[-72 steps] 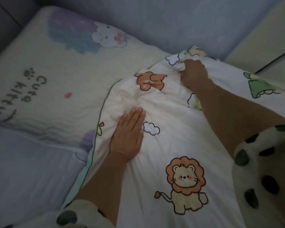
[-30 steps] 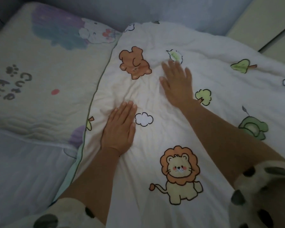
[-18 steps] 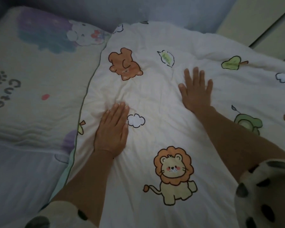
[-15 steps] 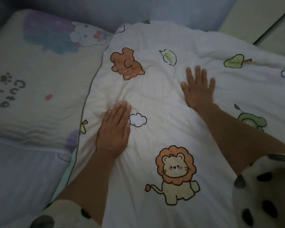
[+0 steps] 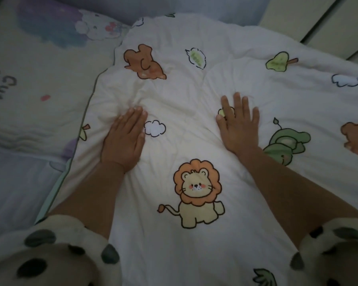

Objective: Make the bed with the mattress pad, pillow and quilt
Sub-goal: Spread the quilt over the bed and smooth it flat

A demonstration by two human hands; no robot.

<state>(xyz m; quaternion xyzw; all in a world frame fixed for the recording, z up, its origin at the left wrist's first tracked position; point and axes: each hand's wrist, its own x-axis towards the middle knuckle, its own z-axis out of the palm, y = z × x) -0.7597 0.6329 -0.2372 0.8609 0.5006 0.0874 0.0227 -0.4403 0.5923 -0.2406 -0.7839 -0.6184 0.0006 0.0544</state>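
A white quilt (image 5: 194, 96) printed with a lion, bears, clouds and trees lies spread over the bed, filling the middle and right of the view. My left hand (image 5: 124, 139) rests flat on it near its left edge, fingers together, beside a small cloud print. My right hand (image 5: 239, 125) presses flat on the quilt further right, fingers spread, above the lion. A cream pillow (image 5: 35, 79) with a kitten print and "Cute" lettering lies at the left, its right edge touching the quilt. The pale mattress pad (image 5: 12, 182) shows at lower left.
A grey padded headboard (image 5: 194, 7) runs along the far side. Pale cabinet doors (image 5: 318, 19) stand at the upper right. My spotted sleeves fill both lower corners.
My right hand let go of the bunched quilt corner, flattened out and slid right and nearer across the quilt. The quilt now lies spread flat. My left hand stayed in place.
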